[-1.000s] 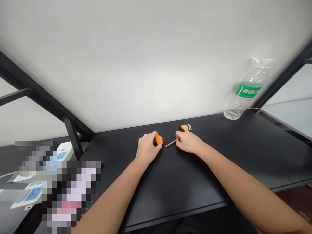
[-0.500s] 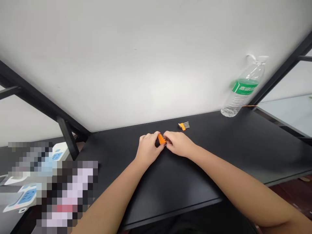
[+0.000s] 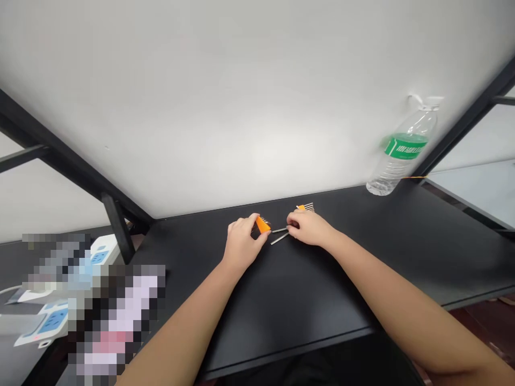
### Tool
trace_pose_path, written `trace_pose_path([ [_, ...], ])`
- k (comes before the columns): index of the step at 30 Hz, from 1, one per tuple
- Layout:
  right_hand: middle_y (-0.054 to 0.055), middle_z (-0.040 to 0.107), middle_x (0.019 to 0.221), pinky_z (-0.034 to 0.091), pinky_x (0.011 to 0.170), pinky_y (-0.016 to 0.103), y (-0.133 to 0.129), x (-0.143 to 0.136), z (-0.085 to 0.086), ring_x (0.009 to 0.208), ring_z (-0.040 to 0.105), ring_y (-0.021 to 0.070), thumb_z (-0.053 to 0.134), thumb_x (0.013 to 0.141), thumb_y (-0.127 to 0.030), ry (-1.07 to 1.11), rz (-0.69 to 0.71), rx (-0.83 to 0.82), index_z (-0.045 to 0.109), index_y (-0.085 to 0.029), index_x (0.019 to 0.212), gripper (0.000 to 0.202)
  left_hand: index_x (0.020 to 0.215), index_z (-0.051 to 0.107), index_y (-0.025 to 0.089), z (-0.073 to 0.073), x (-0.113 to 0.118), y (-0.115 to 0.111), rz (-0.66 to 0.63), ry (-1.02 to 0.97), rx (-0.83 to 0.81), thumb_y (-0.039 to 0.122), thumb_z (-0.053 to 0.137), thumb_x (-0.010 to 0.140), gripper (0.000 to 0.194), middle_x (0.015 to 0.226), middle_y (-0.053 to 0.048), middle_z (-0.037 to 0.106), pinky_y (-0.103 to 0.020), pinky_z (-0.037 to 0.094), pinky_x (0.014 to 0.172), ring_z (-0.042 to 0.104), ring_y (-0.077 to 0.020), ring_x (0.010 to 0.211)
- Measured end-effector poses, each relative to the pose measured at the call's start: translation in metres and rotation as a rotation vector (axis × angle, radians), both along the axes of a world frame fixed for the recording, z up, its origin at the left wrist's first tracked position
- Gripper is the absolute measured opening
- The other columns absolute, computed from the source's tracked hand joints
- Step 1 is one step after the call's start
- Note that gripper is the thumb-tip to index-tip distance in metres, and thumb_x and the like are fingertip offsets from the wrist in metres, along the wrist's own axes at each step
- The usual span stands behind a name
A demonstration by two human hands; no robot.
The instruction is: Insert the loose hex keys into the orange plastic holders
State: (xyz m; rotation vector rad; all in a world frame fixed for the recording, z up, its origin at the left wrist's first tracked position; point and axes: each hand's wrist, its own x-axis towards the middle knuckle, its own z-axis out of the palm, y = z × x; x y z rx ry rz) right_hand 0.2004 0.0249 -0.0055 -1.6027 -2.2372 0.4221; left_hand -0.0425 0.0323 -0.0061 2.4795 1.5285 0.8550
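Observation:
Near the middle of the black table, my left hand (image 3: pixel 241 238) grips an orange holder (image 3: pixel 263 224) between thumb and fingers, with dark slots or rods along its upper edge. To its right, my right hand (image 3: pixel 309 226) is closed in a pinch on thin metal rods (image 3: pixel 280 238), whose free ends point left toward the holder without touching it. Just behind my right hand lies a second orange holder (image 3: pixel 301 207) with several thin metal rods sticking out to the right, partly covered by the hand.
A clear plastic bottle with a green label (image 3: pixel 406 147) stands at the back right against the white wall. White power strips with blue sockets (image 3: pixel 56 320) lie at the left, beside blurred items. Black metal frame bars (image 3: pixel 116 228) rise on both sides.
My right hand has moved right, away from the orange holder in my left hand, and metal rods now show between them. The second holder is now partly covered. The view has shifted slightly.

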Motion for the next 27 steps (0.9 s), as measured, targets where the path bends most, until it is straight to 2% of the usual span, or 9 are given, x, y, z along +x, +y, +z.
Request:
trace_pose_path([
  [2, 0.004, 0.064, 0.099, 0.041, 0.073, 0.027, -0.003, -0.004, -0.001, 0.083, 0.058, 0.0162, 0.064, 0.088, -0.024, -0.029, 0.087, -0.012, 0.065, -0.021, 0.093, 0.006, 0.118, 0.064, 0.026, -0.002, 0.001, -0.001, -0.014, -0.004, 0.022, 0.035, 0.073, 0.087, 0.033, 0.104, -0.003, 0.077, -0.040, 0.050, 0.090, 0.069, -0.0260, 0.097],
  [4, 0.005, 0.062, 0.103, 0.042, 0.073, 0.026, -0.007, -0.009, -0.003, 0.084, 0.058, 0.0159, 0.062, 0.087, -0.018, -0.066, 0.133, -0.016, 0.066, -0.020, 0.096, 0.010, 0.120, 0.064, 0.025, -0.004, 0.001, 0.000, -0.027, 0.001, 0.033, 0.034, 0.073, 0.087, 0.035, 0.107, -0.004, 0.077, -0.040, 0.050, 0.092, 0.069, -0.0262, 0.099],
  [8, 0.006, 0.061, 0.102, 0.042, 0.074, 0.027, -0.012, -0.017, -0.004, 0.083, 0.057, 0.0164, 0.055, 0.083, -0.006, -0.086, 0.119, 0.008, 0.063, -0.019, 0.094, 0.018, 0.118, 0.064, 0.026, -0.006, 0.001, 0.000, -0.049, 0.012, 0.007, 0.038, 0.072, 0.088, 0.034, 0.102, -0.003, 0.077, -0.040, 0.049, 0.091, 0.070, -0.0247, 0.092],
  [10, 0.006, 0.061, 0.099, 0.044, 0.076, 0.029, -0.014, -0.020, -0.003, 0.083, 0.057, 0.0172, 0.057, 0.081, -0.006, -0.004, 0.115, 0.042, 0.061, -0.019, 0.093, 0.018, 0.119, 0.064, 0.026, -0.006, 0.002, -0.001, -0.056, 0.010, -0.002, 0.039, 0.072, 0.088, 0.035, 0.098, -0.002, 0.076, -0.041, 0.048, 0.092, 0.069, -0.0235, 0.087],
  [14, 0.003, 0.063, 0.095, 0.047, 0.076, 0.029, -0.015, -0.027, 0.001, 0.083, 0.059, 0.0166, 0.056, 0.087, -0.010, 0.327, 0.156, 0.111, 0.058, -0.020, 0.095, 0.014, 0.120, 0.063, 0.026, -0.005, 0.004, -0.005, -0.074, 0.008, -0.023, 0.040, 0.072, 0.088, 0.036, 0.094, -0.001, 0.075, -0.043, 0.047, 0.094, 0.068, -0.0229, 0.086],
  [17, 0.002, 0.062, 0.089, 0.046, 0.073, 0.028, -0.013, -0.035, -0.001, 0.078, 0.057, 0.0158, 0.052, 0.091, -0.012, 0.399, 0.174, 0.152, 0.057, -0.021, 0.091, 0.010, 0.123, 0.062, 0.026, -0.005, 0.004, -0.007, -0.111, 0.007, -0.031, 0.038, 0.070, 0.090, 0.036, 0.098, -0.002, 0.076, -0.043, 0.046, 0.095, 0.069, -0.0239, 0.091],
  [20, 0.000, 0.060, 0.084, 0.043, 0.069, 0.027, -0.010, -0.039, -0.003, 0.073, 0.054, 0.0148, 0.053, 0.086, -0.008, 0.374, 0.147, 0.173, 0.056, -0.021, 0.090, 0.014, 0.126, 0.061, 0.026, -0.008, 0.003, -0.004, -0.118, 0.013, -0.014, 0.035, 0.070, 0.090, 0.038, 0.106, -0.004, 0.076, -0.045, 0.045, 0.100, 0.069, -0.0248, 0.098],
  [23, -0.002, 0.058, 0.080, 0.040, 0.067, 0.026, -0.006, -0.032, -0.002, 0.070, 0.053, 0.0140, 0.054, 0.078, -0.005, 0.335, 0.051, 0.178, 0.057, -0.021, 0.091, 0.021, 0.129, 0.061, 0.025, -0.011, 0.000, 0.001, -0.074, 0.039, 0.001, 0.034, 0.070, 0.089, 0.042, 0.112, -0.005, 0.075, -0.048, 0.043, 0.104, 0.069, -0.0263, 0.103],
  [27, -0.003, 0.059, 0.071, 0.037, 0.065, 0.025, 0.001, -0.014, -0.001, 0.068, 0.053, 0.0144, 0.054, 0.076, -0.004, 0.224, -0.071, 0.052, 0.059, -0.021, 0.087, 0.021, 0.130, 0.060, 0.025, -0.012, -0.004, 0.005, -0.022, 0.060, -0.010, 0.034, 0.070, 0.090, 0.042, 0.115, -0.006, 0.075, -0.048, 0.043, 0.104, 0.069, -0.0280, 0.106],
])
